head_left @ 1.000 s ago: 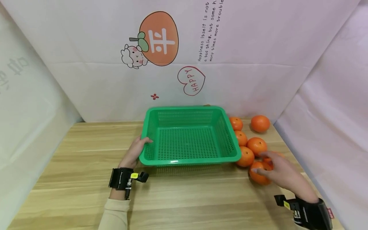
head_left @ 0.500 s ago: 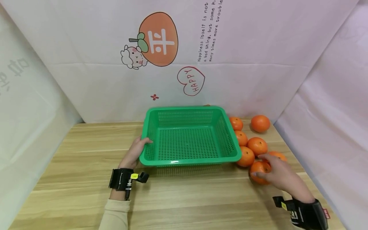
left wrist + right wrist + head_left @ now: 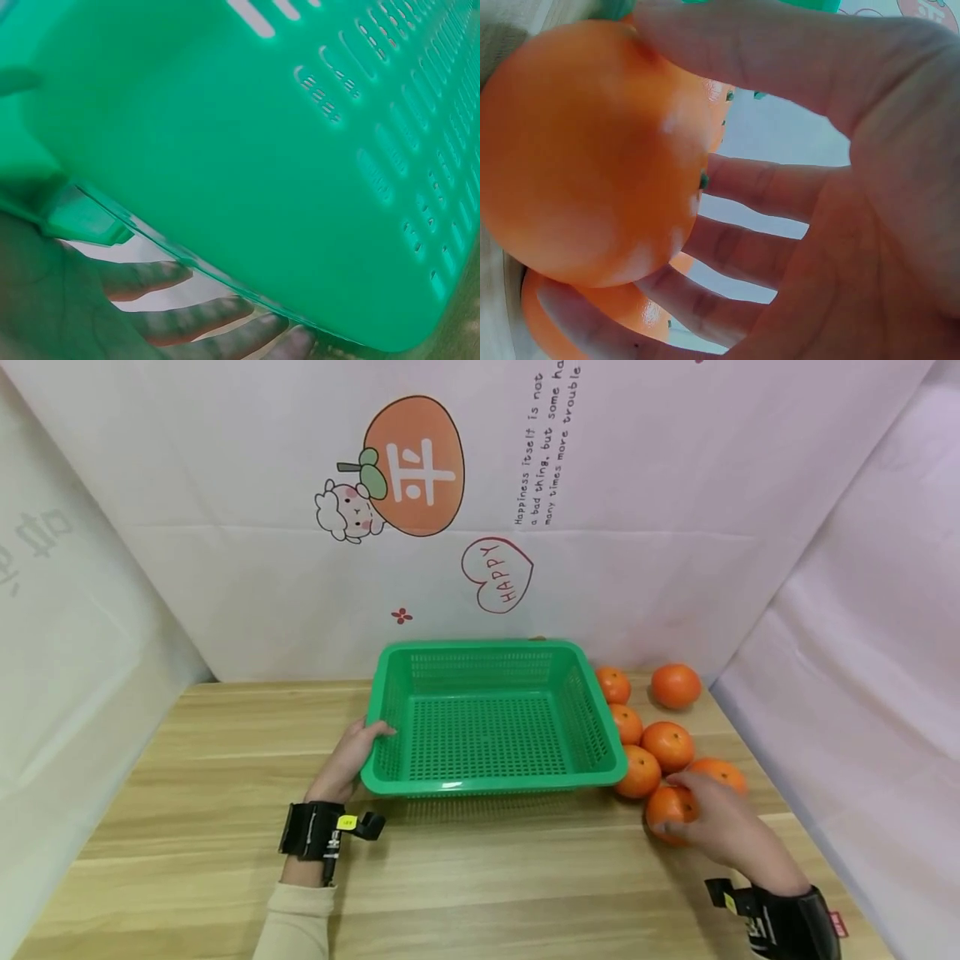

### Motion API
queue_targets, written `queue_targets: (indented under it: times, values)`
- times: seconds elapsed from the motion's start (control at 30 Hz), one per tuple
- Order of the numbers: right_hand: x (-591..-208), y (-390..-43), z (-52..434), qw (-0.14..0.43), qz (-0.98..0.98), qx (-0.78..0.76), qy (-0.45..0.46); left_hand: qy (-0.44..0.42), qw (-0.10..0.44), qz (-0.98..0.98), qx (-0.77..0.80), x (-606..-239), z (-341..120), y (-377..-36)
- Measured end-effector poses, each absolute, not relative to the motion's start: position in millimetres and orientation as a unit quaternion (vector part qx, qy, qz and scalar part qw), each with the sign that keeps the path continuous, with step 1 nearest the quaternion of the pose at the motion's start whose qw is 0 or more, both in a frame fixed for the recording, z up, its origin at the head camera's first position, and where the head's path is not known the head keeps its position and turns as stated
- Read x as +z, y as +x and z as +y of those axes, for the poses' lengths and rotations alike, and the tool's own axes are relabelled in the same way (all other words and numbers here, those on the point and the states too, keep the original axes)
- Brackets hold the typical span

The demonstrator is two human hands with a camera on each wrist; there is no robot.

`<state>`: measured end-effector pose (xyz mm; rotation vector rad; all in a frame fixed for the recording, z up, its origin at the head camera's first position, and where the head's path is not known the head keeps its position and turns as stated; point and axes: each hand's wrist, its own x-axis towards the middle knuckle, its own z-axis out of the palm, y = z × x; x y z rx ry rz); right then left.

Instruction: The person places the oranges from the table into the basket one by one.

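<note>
A green perforated plastic basket (image 3: pixel 487 787) sits tilted on the wooden table, its slotted floor visible. My left hand (image 3: pixel 347 762) holds its left rim, thumb over the edge; in the left wrist view the other fingers lie outside along the basket wall (image 3: pixel 225 165). At the right, my right hand (image 3: pixel 723 831) grips the nearest mandarin (image 3: pixel 666 814) between thumb and fingers. The right wrist view has this mandarin (image 3: pixel 592 157) large, the thumb along one side and fingers round the other. Fingertips on the far side are partly hidden.
Several more mandarins (image 3: pixel 667 745) are grouped right of the basket, some touching its side. One mandarin (image 3: pixel 676 686) lies apart near the back wall. White printed cloth (image 3: pixel 637 527) hangs behind and on both sides. Bare wood table (image 3: pixel 480 885) shows in front.
My right hand has shifted slightly left and down, closing thumb and fingers on the nearest mandarin. More of the mandarin behind the hand shows. The left hand keeps its hold on the basket.
</note>
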<state>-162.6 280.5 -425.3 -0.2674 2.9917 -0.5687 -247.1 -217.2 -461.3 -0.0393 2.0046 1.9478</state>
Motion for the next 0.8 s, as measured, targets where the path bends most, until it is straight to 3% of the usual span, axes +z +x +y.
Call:
queue_targets:
  times: [0.8]
  values:
    - [-435.5,-164.6,271.3,0.086,0.979,-0.170,-0.076,-0.016,0.169,0.715,0.678,-461.1,-216.9,-244.9]
